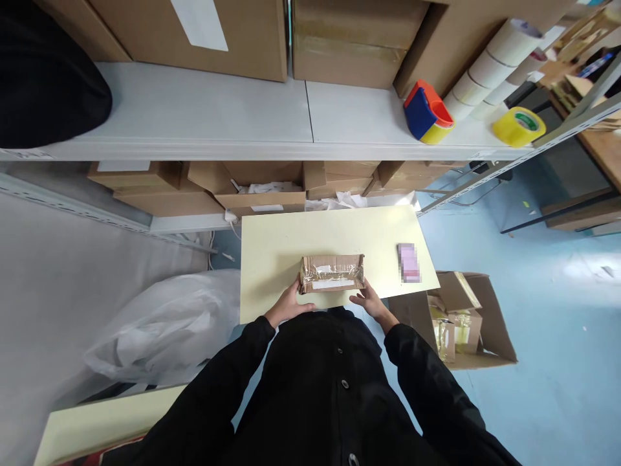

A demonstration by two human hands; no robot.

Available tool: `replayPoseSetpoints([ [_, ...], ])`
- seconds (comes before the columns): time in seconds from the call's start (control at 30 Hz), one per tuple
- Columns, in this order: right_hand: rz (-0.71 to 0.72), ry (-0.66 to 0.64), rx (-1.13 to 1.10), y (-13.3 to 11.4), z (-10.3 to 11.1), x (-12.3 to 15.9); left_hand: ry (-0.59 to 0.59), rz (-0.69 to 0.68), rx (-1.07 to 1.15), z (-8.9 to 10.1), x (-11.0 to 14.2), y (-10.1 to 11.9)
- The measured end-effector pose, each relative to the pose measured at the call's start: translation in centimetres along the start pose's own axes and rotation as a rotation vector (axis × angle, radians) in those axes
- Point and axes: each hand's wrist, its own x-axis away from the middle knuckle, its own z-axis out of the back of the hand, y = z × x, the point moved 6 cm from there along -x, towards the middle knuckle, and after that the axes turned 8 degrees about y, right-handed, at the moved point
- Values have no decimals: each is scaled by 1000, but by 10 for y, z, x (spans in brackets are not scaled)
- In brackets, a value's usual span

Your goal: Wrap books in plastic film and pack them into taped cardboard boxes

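A small brown cardboard box, wrapped in shiny clear tape, is on the pale yellow table in front of me. White strips show on the side that faces me. My left hand grips the box at its left end, thumb toward me. At the opposite end my right hand holds the lower right corner, fingers curled against it. The far sides of the box and some fingertips are hidden. To the right on the table lies a blurred pinkish item.
Above the table's far side runs a grey shelf with large cartons, a tape dispenser and a yellow tape roll. An open carton with taped boxes stands right on the floor. A translucent plastic bag bulges at left.
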Motion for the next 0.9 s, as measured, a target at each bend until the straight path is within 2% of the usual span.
replayPoseSetpoints([
  [0.13, 4, 53, -16, 5, 1, -3, -11, -13, -107, 2, -7, -7],
  [0.3, 82, 149, -75, -6, 13, 5, 12, -2, -62, 4, -17, -3],
  [0.5, 22, 272, -207, -12, 31, 26, 142, -38, 70, -3, -28, 18],
  [0.57, 32, 339, -273, -9, 41, 32, 139, -63, 91, -10, -32, 28],
  [0.73, 59, 518, -385, 3, 82, 55, 42, -163, 29, -43, -41, 66],
  [0.83, 79, 604, -435, 12, 111, 74, -6, -220, -57, -77, -43, 93],
  [0.9, 90, 659, -453, 21, 132, 88, -35, -245, -109, -107, -44, 110],
])
